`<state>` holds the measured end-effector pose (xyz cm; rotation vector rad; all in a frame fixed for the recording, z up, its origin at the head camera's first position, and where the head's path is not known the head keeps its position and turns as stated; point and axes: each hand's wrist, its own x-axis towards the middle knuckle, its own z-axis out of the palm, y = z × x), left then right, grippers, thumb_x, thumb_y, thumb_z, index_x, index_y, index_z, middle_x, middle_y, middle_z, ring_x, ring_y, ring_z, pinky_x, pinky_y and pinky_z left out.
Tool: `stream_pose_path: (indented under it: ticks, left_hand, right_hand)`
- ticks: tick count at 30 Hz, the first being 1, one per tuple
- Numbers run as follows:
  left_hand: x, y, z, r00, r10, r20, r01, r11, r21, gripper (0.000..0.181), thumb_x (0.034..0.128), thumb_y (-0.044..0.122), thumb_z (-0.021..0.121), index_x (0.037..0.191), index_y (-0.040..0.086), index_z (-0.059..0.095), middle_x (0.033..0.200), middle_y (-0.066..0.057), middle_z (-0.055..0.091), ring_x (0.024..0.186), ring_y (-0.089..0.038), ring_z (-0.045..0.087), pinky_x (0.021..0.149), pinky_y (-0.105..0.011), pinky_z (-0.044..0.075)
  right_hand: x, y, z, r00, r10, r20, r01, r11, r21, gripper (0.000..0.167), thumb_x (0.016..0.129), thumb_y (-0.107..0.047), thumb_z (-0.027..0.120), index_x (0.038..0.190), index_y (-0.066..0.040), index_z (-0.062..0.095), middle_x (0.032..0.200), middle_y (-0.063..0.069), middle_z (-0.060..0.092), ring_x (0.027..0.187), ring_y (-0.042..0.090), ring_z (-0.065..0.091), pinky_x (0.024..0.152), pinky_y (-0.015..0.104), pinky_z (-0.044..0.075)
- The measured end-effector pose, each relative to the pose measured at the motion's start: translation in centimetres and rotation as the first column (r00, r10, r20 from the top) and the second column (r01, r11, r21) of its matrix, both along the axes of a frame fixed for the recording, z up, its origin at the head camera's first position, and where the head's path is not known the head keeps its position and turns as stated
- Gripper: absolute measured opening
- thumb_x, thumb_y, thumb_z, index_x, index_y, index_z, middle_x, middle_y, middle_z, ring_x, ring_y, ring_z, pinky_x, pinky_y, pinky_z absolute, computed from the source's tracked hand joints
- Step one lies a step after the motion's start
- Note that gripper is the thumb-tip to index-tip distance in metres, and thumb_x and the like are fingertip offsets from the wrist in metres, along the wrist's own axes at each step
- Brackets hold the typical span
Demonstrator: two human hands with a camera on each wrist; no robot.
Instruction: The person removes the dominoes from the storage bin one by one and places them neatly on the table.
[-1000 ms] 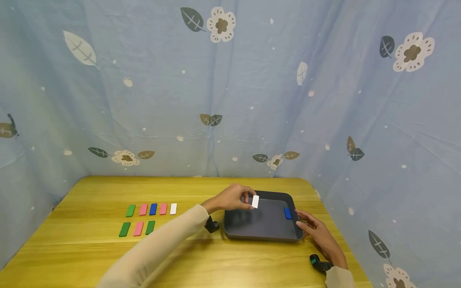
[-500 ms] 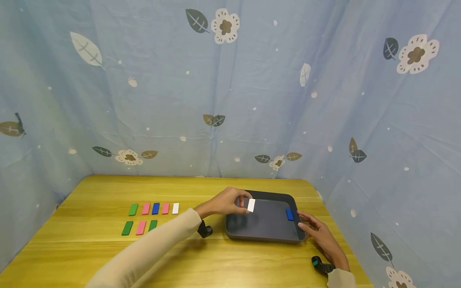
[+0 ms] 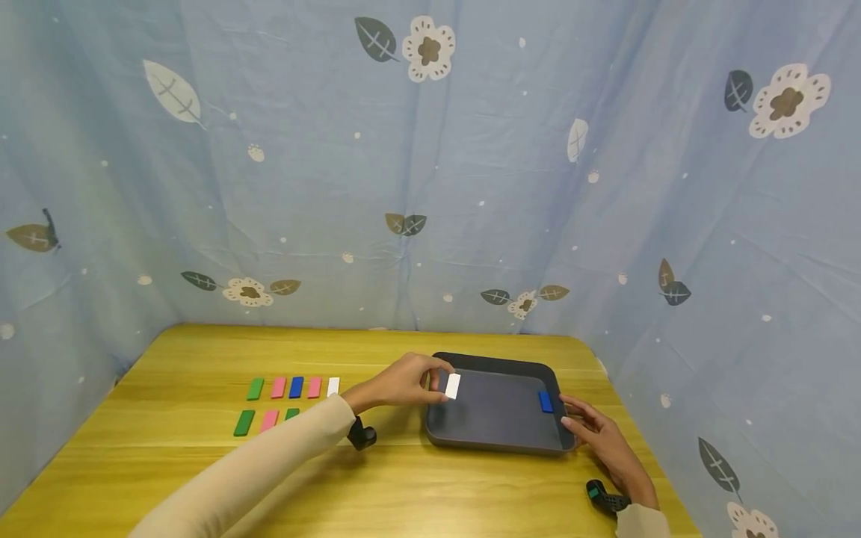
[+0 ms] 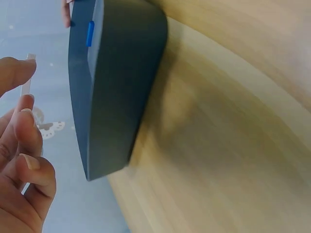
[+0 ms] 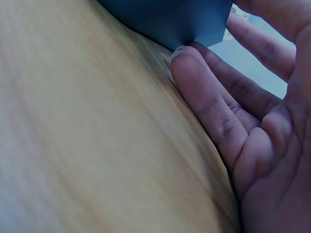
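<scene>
My left hand (image 3: 403, 379) pinches a small white rectangular block (image 3: 454, 386) between thumb and fingertips. In the head view it hangs above the left side of a dark grey tray (image 3: 498, 449); the left wrist view has the block (image 4: 26, 87) nearly edge-on, apart from the tray (image 4: 124, 82). A blue block (image 3: 545, 402) lies inside the tray against its right wall. My right hand (image 3: 608, 444) rests against the tray's right side, its fingers fairly straight. In the right wrist view, fingertips of this hand (image 5: 262, 131) touch the tray's lower corner (image 5: 194, 22), low beside the table.
Left on the wooden table (image 3: 437, 493) lie two rows of flat blocks, among them a green one (image 3: 255, 388), a pink one (image 3: 279, 387), a blue one (image 3: 296, 387) and a white one (image 3: 333, 385). My left sleeve (image 3: 269, 463) partly covers the front row. A patterned curtain (image 3: 430, 179) hangs behind.
My left hand has drawn leftward over the tray, still pinching the white block. The right hand keeps its place at the tray's right side. The head view has shifted slightly.
</scene>
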<state>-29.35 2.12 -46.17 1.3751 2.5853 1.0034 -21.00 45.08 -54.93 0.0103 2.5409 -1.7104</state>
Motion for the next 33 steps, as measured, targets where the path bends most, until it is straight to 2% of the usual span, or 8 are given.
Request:
stream_pose_path:
  ticks: [11,16,20,26,33]
  left_hand:
    - [0.7,-2.4,-0.3,0.999,0.047,-0.007,-0.047,0.999,0.014,0.043,0.0894,0.026,0.083,0.128,0.014,0.069,0.078,0.014,0.063,0.057,-0.005,0.052,0.059,-0.021,0.045]
    - [1.0,-3.7,-0.5,0.999,0.049,-0.012,-0.048,0.998,0.026,0.044,0.0882,0.02,0.083,0.129,0.009,0.069,0.077,0.013,0.062,0.056,-0.005,0.05,0.057,-0.021,0.044]
    - [1.3,-4.8,-0.9,0.999,0.045,-0.002,-0.045,0.999,0.006,0.044,0.0895,0.019,0.082,0.13,0.008,0.069,0.076,0.014,0.061,0.055,-0.003,0.049,0.056,-0.021,0.043]
    - [1.8,-6.3,-1.4,0.998,0.069,0.003,-0.069,0.998,-0.004,0.042,0.0903,0.021,0.082,0.129,0.011,0.069,0.077,0.014,0.06,0.055,-0.002,0.048,0.055,-0.022,0.044]
    - [2.7,-8.4,-1.9,0.993,0.112,-0.028,-0.112,0.994,-0.011,0.043,0.0896,0.021,0.083,0.128,0.008,0.069,0.079,0.012,0.061,0.056,-0.003,0.049,0.056,-0.023,0.045]
  right_hand:
    - [0.3,0.2,0.2,1.0,-0.007,0.016,0.007,1.0,-0.015,0.059,0.101,-0.036,0.068,0.154,-0.021,0.049,0.146,0.017,0.052,0.108,0.023,0.061,0.076,0.038,0.056]
    - [0.1,0.0,0.4,1.0,0.0,0.013,0.0,1.0,-0.024,0.059,0.1,-0.035,0.069,0.154,-0.021,0.049,0.147,0.017,0.051,0.109,0.024,0.06,0.076,0.038,0.056]
    - [0.0,-0.2,0.4,1.0,0.003,0.015,-0.002,1.0,-0.028,0.058,0.101,-0.034,0.068,0.154,-0.021,0.049,0.146,0.017,0.051,0.109,0.024,0.06,0.076,0.038,0.056]
    - [0.0,-0.1,0.3,1.0,-0.004,0.017,0.004,1.0,-0.025,0.059,0.101,-0.035,0.068,0.154,-0.021,0.049,0.146,0.017,0.051,0.109,0.025,0.06,0.075,0.038,0.056]
    - [0.0,0.0,0.3,1.0,0.002,0.011,-0.002,1.0,-0.023,0.058,0.101,-0.034,0.068,0.154,-0.021,0.049,0.146,0.017,0.051,0.109,0.024,0.061,0.075,0.038,0.056]
